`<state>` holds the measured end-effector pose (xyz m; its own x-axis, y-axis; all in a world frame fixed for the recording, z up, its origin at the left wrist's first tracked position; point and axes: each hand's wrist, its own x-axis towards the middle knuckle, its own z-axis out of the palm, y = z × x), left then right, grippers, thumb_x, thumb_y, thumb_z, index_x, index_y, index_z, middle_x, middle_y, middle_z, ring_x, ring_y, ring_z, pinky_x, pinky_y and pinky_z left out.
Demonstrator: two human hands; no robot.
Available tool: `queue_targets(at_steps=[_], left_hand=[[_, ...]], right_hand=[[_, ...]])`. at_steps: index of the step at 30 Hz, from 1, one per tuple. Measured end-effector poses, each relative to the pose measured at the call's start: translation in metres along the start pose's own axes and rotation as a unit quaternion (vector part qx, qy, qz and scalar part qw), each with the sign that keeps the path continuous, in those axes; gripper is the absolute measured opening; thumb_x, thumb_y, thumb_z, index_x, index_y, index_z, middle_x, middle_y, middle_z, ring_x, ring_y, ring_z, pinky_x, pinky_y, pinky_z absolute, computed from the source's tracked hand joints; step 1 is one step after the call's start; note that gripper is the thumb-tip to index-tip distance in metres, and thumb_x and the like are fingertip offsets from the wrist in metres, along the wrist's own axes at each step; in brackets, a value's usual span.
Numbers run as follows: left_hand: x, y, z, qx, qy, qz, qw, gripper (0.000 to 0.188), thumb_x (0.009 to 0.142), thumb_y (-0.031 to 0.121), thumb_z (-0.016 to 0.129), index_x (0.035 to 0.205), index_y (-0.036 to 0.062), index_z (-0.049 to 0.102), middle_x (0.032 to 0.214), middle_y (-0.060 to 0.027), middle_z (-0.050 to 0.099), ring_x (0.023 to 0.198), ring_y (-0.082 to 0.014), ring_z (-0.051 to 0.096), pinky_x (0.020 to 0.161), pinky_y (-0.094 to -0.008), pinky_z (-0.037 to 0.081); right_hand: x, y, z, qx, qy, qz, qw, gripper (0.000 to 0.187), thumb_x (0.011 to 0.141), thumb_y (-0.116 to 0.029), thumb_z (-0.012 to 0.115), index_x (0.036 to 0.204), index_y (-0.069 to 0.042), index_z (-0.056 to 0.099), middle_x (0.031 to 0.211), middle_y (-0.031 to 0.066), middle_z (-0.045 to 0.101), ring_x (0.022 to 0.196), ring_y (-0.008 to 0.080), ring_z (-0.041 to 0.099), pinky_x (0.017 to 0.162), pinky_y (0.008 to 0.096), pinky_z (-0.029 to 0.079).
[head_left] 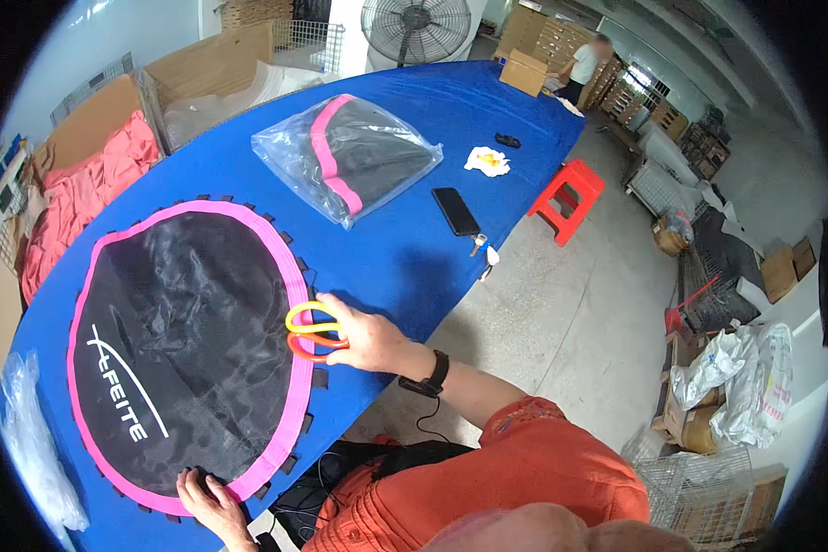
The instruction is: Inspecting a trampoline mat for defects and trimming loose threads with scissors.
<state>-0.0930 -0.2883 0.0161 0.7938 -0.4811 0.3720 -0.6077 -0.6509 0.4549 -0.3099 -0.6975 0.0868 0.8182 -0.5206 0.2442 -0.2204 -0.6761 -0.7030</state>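
A round black trampoline mat (193,304) with a pink border and dark tabs around its rim lies flat on the blue-covered table (377,267). My left hand (210,504) rests on its near edge, fingers spread over the pink band and black mesh. At the mat's right edge, my right hand (373,340) is closed on a pair of scissors (315,347). Their yellow and red handle loops stick out over the pink border; the blades do not show. Farther back lies a clear plastic bag (391,156) with another black and pink mat folded inside.
Right of the bag are a black phone (456,212), keys (479,243) and a crumpled tissue (488,162). Clear plastic wrap (37,451) lies at the table's left edge. A red stool (569,198) stands beyond the right edge; a person (587,69) is far off near boxes.
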Motion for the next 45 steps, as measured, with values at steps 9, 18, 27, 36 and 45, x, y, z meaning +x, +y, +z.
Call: queue_targets(at_steps=[9,18,27,36,45], left_hand=[[0.001,-0.005,0.002,-0.037,-0.012,-0.008,0.999,0.031,0.105,0.014,0.062,0.13,-0.0039,0.063,0.143,-0.0257,0.057,0.135,-0.0448,0.056,0.114,-0.0507,0.045],[-0.002,-0.009,0.007,-0.024,0.001,0.042,0.999,0.032,0.105,0.013,0.06,0.133,-0.0047,0.06,0.144,-0.0282,0.056,0.138,-0.0476,0.054,0.116,-0.0532,0.045],[-0.002,-0.006,0.004,-0.038,-0.005,0.047,0.998,0.032,0.105,0.012,0.062,0.132,-0.0057,0.06,0.145,-0.0291,0.056,0.139,-0.0483,0.053,0.116,-0.0539,0.044],[-0.011,-0.012,-0.002,-0.049,0.011,0.051,0.997,0.037,0.099,0.011,0.068,0.131,-0.0053,0.062,0.147,-0.03,0.057,0.141,-0.0495,0.052,0.118,-0.0544,0.043],[0.004,0.038,-0.011,-0.003,-0.01,0.088,0.996,0.065,0.084,0.04,0.083,0.133,0.0013,0.064,0.145,-0.0292,0.056,0.141,-0.0517,0.049,0.123,-0.0615,0.035]], right_hand=[[-0.014,-0.036,0.012,-0.142,-0.021,-0.066,0.987,0.102,0.087,-0.027,0.085,0.169,-0.009,0.028,0.112,0.0207,0.069,0.087,0.0394,0.075,0.075,0.0491,0.062],[-0.025,-0.069,0.031,-0.256,-0.117,-0.139,0.949,0.107,0.088,-0.022,0.084,0.171,-0.005,0.018,0.109,0.0181,0.062,0.085,0.0328,0.074,0.074,0.0433,0.061],[-0.01,-0.075,0.046,-0.266,-0.144,-0.151,0.941,0.103,0.091,-0.018,0.08,0.173,-0.008,0.017,0.105,0.018,0.064,0.081,0.0319,0.072,0.071,0.0438,0.059],[-0.003,-0.07,0.081,-0.204,-0.134,-0.206,0.948,0.081,0.098,-0.015,0.064,0.171,-0.02,0.028,0.088,0.0151,0.071,0.076,0.034,0.075,0.065,0.0485,0.06],[0.002,-0.077,0.051,-0.142,-0.121,-0.145,0.972,0.075,0.089,-0.004,0.076,0.159,-0.016,0.049,0.112,0.0209,0.075,0.095,0.0399,0.076,0.076,0.047,0.062]])
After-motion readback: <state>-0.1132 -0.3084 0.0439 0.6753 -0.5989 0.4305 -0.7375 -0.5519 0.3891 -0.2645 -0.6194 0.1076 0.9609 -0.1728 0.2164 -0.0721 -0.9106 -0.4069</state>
